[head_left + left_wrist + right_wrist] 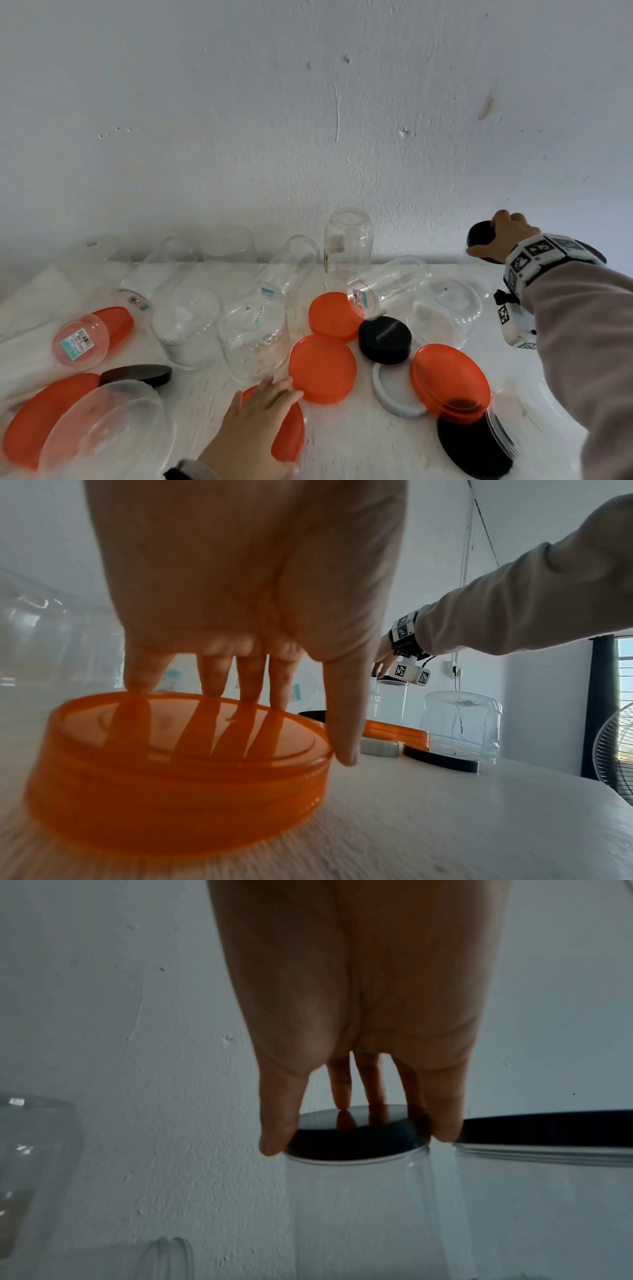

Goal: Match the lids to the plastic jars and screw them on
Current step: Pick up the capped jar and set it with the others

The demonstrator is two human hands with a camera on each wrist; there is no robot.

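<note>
My left hand [263,401] is at the front of the table over an orange lid [291,435]. In the left wrist view that hand [284,723] spans the orange lid [178,764], fingertips behind its far rim and thumb against its right rim. At the back right, my right hand [493,236] grips a black lid [479,234]. The right wrist view shows thumb and fingers of this hand [356,1139] round the black lid [342,1146], which sits on an upright clear jar [359,1218].
Several clear jars stand upturned or lie on the white table [359,445], among them a tall one [347,250] by the wall. Loose orange lids [322,368], a black lid [385,339] and a white lid [394,394] lie mid-table. A lidded jar [548,1177] stands beside the gripped one.
</note>
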